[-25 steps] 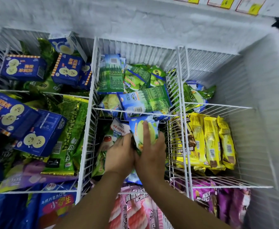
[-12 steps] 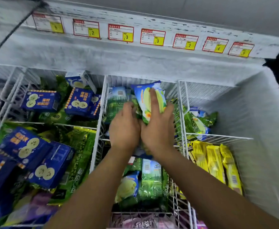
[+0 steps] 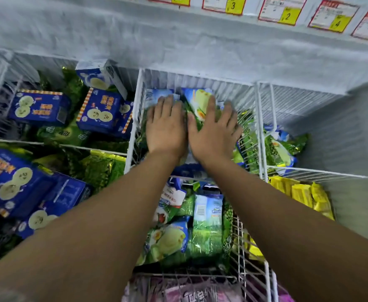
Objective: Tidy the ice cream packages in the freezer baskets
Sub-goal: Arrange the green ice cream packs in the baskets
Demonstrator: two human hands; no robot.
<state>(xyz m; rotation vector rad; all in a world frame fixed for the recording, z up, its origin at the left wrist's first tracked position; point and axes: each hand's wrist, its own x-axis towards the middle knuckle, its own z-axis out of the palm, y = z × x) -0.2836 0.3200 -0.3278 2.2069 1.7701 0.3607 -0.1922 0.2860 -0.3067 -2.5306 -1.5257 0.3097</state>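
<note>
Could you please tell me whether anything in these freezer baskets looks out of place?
Yes: in the left baskets, blue boxes lie tilted over green packets, and one box leans tipped against the back wall.

Left hand [image 3: 165, 125] and right hand [image 3: 214, 129] lie flat side by side over the green-and-blue foil ice cream packages [image 3: 197, 100] in the white wire basket [image 3: 200, 81]; the number of packages beneath the palms cannot be told. Beyond the hands, the red-bordered paper price labels [image 3: 282, 9] are cut by the top edge, fine print unreadable. Nearer than the hands, pink plastic wrappers [image 3: 191, 290] run off the bottom edge. Left of the left hand, a dark blue cardboard box [image 3: 6, 182] is blurred, lettering illegible.
</note>
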